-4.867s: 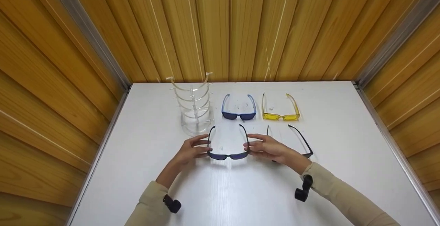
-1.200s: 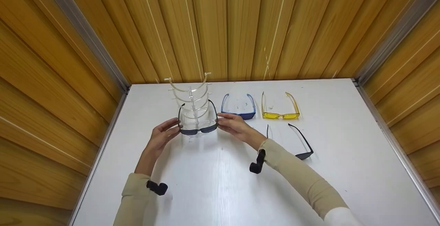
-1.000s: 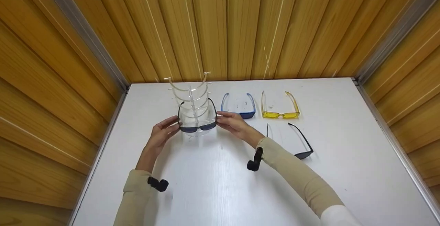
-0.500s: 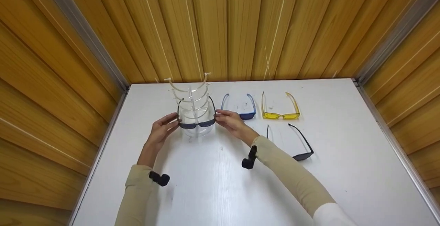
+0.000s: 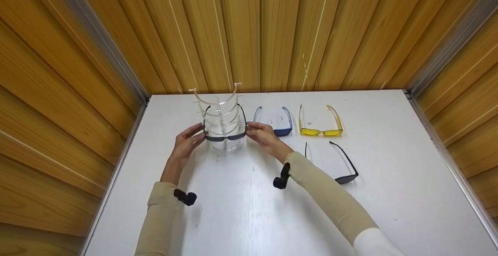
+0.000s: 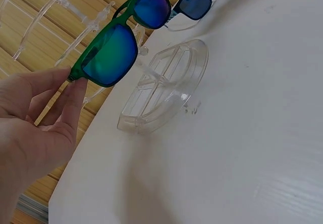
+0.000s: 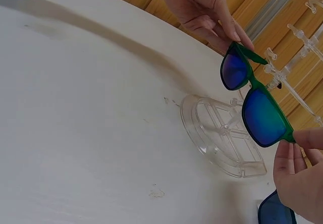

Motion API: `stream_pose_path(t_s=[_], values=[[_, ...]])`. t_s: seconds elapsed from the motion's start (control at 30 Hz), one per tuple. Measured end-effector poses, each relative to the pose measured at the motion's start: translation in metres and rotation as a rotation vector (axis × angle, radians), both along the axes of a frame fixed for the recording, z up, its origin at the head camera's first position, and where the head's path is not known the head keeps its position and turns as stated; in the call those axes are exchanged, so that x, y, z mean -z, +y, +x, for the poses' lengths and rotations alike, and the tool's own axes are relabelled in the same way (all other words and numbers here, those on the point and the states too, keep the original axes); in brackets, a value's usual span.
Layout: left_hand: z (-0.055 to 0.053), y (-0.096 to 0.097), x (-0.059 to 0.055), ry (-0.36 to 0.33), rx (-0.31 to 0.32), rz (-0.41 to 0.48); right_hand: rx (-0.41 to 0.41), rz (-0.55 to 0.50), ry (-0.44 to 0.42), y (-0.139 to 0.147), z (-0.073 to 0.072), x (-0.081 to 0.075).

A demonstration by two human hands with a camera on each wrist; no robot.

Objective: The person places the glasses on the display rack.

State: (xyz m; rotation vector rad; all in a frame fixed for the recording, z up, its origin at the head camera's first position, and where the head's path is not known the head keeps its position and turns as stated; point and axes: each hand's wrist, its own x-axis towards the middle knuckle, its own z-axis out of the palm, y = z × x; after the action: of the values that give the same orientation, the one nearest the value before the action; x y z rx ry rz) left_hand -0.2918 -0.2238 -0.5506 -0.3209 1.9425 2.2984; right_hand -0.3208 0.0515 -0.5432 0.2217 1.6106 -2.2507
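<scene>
A pair of sunglasses (image 5: 214, 138) with a dark green frame and blue-green mirrored lenses (image 6: 112, 57) is held at the front of a clear acrylic display stand (image 5: 220, 110). My left hand (image 5: 186, 144) pinches one hinge end between thumb and fingers. At the other end, my right hand (image 5: 264, 136) does the same. Both temples stretch back along either side of the stand's lower arms, with the lenses above its rounded base (image 7: 194, 125). Whether the frame touches an arm, I cannot tell.
Blue sunglasses (image 5: 288, 121), partly hidden by my right hand, lie right of the stand. Yellow glasses (image 5: 321, 132) sit beside them. Nearer, black sunglasses (image 5: 347, 179) are partly covered by my right sleeve (image 5: 327, 190). Wood-patterned walls (image 5: 272, 34) enclose the white table (image 5: 233, 217).
From the table's middle, both hands have carried the green sunglasses left and back to the stand. Over the last second, they edged slightly farther back. The other glasses stayed put.
</scene>
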Motion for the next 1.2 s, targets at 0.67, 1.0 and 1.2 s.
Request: stream_pose_path(t_s=[0.67,1.0,1.2], values=[[-0.013,0.001,0.017,-0.001,-0.072,0.020,0.004,0.109,0.094,-0.009,-0.012,0.015],[-0.015,0.002,0.029,-0.003,-0.099,0.030,-0.095,0.197,0.091,-0.009,-0.011,0.020],[-0.017,0.001,0.031,-0.005,-0.101,0.039,-0.122,0.202,0.093,-0.008,-0.012,0.020]])
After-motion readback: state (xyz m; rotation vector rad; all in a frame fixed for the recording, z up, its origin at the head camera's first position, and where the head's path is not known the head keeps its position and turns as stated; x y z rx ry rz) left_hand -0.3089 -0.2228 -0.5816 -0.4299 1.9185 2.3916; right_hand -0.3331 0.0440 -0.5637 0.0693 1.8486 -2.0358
